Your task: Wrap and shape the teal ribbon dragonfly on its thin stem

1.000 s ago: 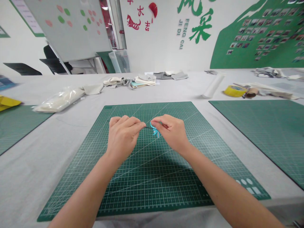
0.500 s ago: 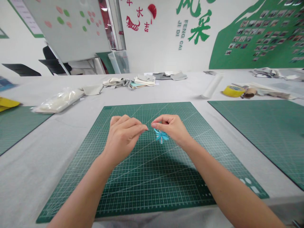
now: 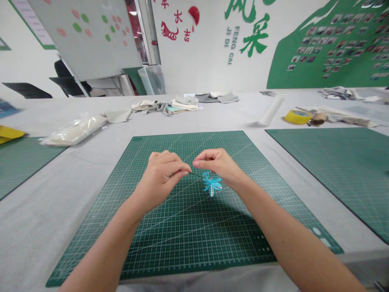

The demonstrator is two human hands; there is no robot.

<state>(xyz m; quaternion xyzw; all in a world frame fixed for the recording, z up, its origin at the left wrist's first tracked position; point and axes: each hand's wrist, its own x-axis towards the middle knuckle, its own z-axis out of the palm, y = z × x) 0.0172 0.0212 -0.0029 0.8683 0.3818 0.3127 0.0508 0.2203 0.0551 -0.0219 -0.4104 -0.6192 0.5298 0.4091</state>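
A bright blue flower-like ornament with small pale beads hangs over the green cutting mat. Its thin dark stem runs left into the pinched fingers of my left hand. My right hand is beside the stem, above the ornament, with thumb and forefinger pressed together. Whatever lies between those right fingertips is too small to make out. Both hands are raised over the upper middle of the mat.
Further cutting mats lie left and right. Toward the back are a plastic-wrapped packet, fabric scraps, a white roll and yellow tape beside a brown roll.
The blue ornament has swung lower and slightly right, showing more of its petals. My left hand has shifted a little right, and my right hand remains close by, still pinched.
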